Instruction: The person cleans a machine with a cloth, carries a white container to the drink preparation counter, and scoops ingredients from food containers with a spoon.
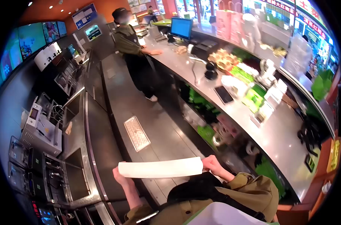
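My two hands hold a long, smooth white bar-shaped thing [161, 167] level in front of my body. Its exact kind I cannot make out. The left hand [120, 176] is closed at its left end, with the fingers partly hidden behind it. At the other end, my right hand [212, 165] is curled around the edge. A pale panel with a green edge [223, 216] shows close to the camera at the bottom, over my olive sleeve and dark apron.
A long counter [268, 144] runs along the right, bearing a phone [223, 94], egg-carton-like trays [223, 60] and a monitor [181, 28]. Steel sinks [77, 172] and machines line the left. A co-worker [131, 52] stands ahead at the counter. A grate [136, 134] lies in the aisle floor.
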The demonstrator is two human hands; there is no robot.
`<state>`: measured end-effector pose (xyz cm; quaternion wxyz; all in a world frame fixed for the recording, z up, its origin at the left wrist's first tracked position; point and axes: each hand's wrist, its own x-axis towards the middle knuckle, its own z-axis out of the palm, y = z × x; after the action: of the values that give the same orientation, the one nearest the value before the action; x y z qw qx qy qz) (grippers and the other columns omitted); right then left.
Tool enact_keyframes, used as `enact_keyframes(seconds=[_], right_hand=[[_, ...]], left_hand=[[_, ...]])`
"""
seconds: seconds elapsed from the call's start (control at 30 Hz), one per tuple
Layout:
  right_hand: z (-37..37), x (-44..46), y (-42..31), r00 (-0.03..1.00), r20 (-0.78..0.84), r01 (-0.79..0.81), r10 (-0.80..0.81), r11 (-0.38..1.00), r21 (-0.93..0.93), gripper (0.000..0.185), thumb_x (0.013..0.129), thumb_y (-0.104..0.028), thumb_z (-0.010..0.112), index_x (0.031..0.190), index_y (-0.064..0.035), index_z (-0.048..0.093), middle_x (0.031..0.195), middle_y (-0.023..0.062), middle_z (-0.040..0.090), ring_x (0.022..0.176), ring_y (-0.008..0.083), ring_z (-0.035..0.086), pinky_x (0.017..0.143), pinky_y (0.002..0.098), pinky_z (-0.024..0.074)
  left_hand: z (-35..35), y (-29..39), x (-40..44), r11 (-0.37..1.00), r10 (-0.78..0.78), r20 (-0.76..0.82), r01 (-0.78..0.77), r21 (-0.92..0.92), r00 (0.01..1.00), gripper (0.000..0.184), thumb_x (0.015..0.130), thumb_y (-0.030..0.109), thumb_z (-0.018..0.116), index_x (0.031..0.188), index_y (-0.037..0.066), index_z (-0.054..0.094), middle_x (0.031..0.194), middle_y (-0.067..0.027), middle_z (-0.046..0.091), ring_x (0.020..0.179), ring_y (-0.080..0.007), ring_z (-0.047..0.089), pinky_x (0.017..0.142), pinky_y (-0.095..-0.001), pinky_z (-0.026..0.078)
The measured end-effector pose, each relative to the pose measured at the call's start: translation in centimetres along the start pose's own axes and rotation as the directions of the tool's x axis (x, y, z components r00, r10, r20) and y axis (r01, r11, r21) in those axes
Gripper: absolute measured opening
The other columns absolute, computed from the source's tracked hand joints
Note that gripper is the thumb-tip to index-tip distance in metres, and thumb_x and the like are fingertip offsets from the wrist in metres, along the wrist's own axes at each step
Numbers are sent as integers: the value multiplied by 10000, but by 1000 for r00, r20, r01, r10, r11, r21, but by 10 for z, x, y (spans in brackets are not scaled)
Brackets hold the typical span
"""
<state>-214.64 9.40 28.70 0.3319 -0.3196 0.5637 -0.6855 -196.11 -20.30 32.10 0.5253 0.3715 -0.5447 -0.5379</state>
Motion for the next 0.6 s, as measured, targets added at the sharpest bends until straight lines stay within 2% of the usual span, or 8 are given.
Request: enact_keyframes(seconds=[0.1,0.17,0.27,0.37,0.43,0.47,0.57,0.6], right_hand=[[-9,108,-13,984,176,-25,35,998,-58,210,765,-144,503,602,-14,518,499,-27,422,487,47,358,440,218,268],[-14,175,-13,946,312,-71,86,996,-60,176,772,-159,527,692,-8,572,558,-11,485,527,50,419,477,214,327],[-5,269,-4,912,398,-79,98,995,-65,178,769,-171,566,789,2,601,632,9,542,561,56,470,516,216,380],[13,349,20,921,374,-55,106,988,-144,190,761,-167,568,786,19,596,610,11,542,566,62,480,514,223,385],[29,398,26,927,345,-90,148,980,-177,188,745,-151,570,786,30,600,590,16,547,570,67,487,515,230,388],[38,421,27,926,293,-212,238,970,-116,190,722,-143,572,782,35,605,571,29,546,560,73,484,511,237,384],[56,492,24,966,235,-97,110,993,-66,196,709,-140,572,770,43,604,580,45,552,565,82,491,516,238,386],[63,517,19,974,205,-72,95,991,-115,205,703,-142,569,768,50,598,590,61,557,575,88,497,525,239,388]], left_hand=[[20,-6,73,996,-61,-21,60,-64,998,108,769,46,489,838,-34,508,784,-102,578,676,-165,564,603,-287,481],[33,-15,115,1000,-12,-120,15,23,993,102,777,51,474,838,-28,496,781,-105,577,680,-171,566,607,-289,483],[50,-32,192,995,-81,-143,71,-75,986,101,791,59,459,840,-22,496,792,-116,579,680,-174,568,608,-288,483],[68,-46,272,990,-135,-133,128,-63,982,108,805,65,445,846,-21,494,814,-125,583,693,-180,570,625,-286,480],[76,-68,333,997,11,-148,1,80,989,118,815,70,432,853,-24,493,827,-127,590,714,-183,569,644,-291,475],[82,-73,361,996,28,-103,-18,92,994,140,826,84,416,853,-24,501,830,-123,595,732,-182,567,664,-295,469],[110,-71,448,977,-172,-31,166,-134,985,179,838,107,388,849,-22,511,827,-122,599,729,-182,567,668,-298,467],[117,-81,482,978,-148,12,148,-144,989,215,841,123,358,843,-21,518,832,-126,601,732,-190,572,673,-292,468]])
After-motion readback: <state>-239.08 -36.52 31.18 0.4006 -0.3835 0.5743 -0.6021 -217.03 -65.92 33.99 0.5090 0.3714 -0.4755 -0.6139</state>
